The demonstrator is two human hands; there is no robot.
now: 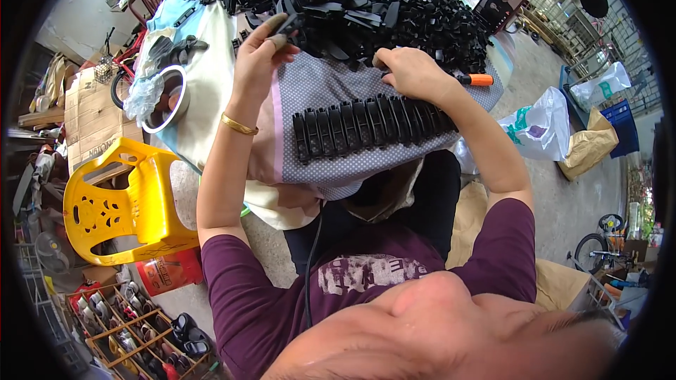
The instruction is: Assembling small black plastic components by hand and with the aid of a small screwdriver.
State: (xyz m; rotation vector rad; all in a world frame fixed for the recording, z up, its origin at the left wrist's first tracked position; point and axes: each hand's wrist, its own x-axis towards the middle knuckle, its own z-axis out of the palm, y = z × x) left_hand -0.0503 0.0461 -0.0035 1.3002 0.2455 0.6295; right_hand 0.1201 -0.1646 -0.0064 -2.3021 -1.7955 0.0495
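A black plastic clip [285, 24] is pinched in the left hand [259, 53] at the heap of black clips [366, 0] along the table's far edge, while the right hand [412, 74] rests, seemingly closed on a part, above the row of assembled clips [373, 125] near the front edge. The picking-and-lining-up step is judged to be in hand. Next, the held clip would need to be carried to the row's end and seated squarely.
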